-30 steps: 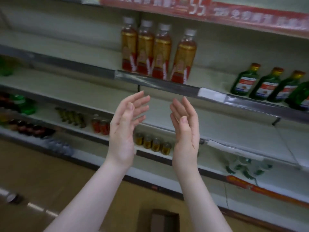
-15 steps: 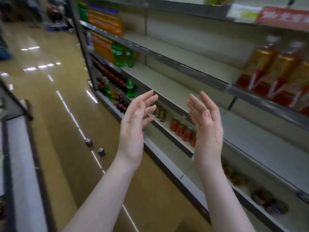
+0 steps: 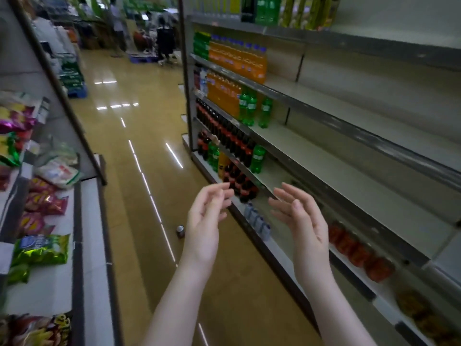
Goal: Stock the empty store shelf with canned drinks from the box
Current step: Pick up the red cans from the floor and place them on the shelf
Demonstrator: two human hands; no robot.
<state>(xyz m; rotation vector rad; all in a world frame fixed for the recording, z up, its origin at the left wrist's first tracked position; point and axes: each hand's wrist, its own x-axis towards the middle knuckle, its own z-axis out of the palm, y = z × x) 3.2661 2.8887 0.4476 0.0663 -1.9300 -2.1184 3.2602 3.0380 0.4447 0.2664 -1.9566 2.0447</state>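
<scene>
Head view: both hands raised, left hand and right hand palms facing, fingers loosely spread, holding nothing.

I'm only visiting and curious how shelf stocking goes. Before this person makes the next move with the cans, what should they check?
1. The left hand is free: ok, open and holding nothing.
2. The right hand is free: ok, open and holding nothing.
3. The box is within sight: not ok, none is in view.
4. The shelf has room: ok, this stretch is bare.
5. The floor is safe to walk: not ok, a can sits in the aisle.
</scene>
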